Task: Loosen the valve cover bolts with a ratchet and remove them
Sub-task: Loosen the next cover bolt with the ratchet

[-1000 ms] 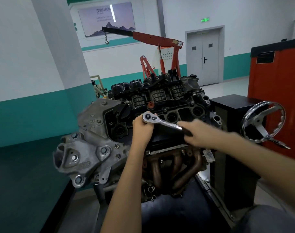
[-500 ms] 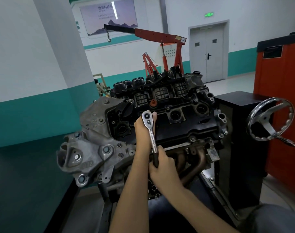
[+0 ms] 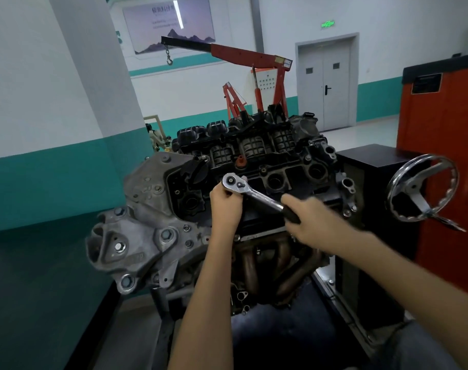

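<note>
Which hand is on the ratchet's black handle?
The right hand: it grips the handle end, while the left hand holds the ratchet at its head.

Glossy chrome ratchet (image 3: 250, 193), matt black plastic valve cover (image 3: 278, 166)

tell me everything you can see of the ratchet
The ratchet is shiny chromed metal: a round head with a small switch lever, a slim shank and a black grip. It slants down to the right above the black valve cover. The left hand holds it beneath the head, hiding any socket; the blurred right hand grips the black end.
</note>
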`<action>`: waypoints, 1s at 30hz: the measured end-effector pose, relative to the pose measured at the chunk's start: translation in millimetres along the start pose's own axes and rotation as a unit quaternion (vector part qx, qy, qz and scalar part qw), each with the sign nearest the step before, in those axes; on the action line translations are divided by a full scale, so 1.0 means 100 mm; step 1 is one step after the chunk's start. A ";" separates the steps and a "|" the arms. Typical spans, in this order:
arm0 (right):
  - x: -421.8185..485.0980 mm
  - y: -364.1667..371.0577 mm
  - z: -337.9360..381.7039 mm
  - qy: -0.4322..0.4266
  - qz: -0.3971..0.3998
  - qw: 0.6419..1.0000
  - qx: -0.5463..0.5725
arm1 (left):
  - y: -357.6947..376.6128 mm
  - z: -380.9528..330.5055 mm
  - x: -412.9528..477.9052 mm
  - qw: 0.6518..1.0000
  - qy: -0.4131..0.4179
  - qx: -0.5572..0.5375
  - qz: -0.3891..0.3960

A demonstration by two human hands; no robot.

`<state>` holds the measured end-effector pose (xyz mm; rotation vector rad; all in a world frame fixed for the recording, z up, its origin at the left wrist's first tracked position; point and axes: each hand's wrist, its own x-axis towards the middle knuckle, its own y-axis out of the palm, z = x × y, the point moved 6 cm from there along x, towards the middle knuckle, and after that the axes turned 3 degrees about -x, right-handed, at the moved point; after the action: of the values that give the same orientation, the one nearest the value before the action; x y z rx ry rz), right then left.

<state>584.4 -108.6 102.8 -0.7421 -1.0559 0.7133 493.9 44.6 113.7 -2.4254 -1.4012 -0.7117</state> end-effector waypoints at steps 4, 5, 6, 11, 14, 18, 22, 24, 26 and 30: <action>-0.29 0.63 0.48 0.116 -0.045 0.967 0.221 | 0.04 -0.03 0.00 1.000 -0.006 0.018 -0.014; -0.28 0.76 0.61 0.126 -0.052 0.958 0.253 | 0.03 -0.04 0.01 0.999 -0.002 0.035 -0.016; -0.27 0.85 0.72 0.129 -0.054 0.950 0.279 | 0.02 -0.05 0.01 0.999 0.003 0.051 -0.015; -0.23 0.56 0.41 0.082 0.009 0.978 0.193 | 0.01 -0.05 0.04 0.999 0.002 0.022 0.025; -0.04 0.01 0.02 0.008 0.069 0.996 0.064 | 0.04 -0.07 0.01 0.999 0.004 0.030 0.035; 0.31 -0.35 -0.12 -0.056 0.065 0.983 -0.161 | 0.02 -0.07 0.00 1.000 0.006 0.021 0.017; -0.02 0.00 -0.04 0.026 -0.001 0.999 -0.043 | 0.03 -0.05 -0.06 1.000 0.010 0.023 0.000; -0.27 0.33 0.17 0.094 -0.019 0.990 0.107 | 0.05 -0.03 -0.06 1.000 0.002 0.022 -0.009; -0.37 0.60 0.44 0.131 -0.048 0.966 0.216 | 0.05 -0.01 -0.01 0.999 -0.010 0.033 -0.024; -0.32 0.85 0.71 0.146 -0.061 0.938 0.309 | 0.05 -0.04 0.02 0.996 0.011 0.082 -0.016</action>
<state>494.1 -73.2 39.5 -0.2224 -0.5478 0.7454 498.2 41.6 118.4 -2.2669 -1.4344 -0.6025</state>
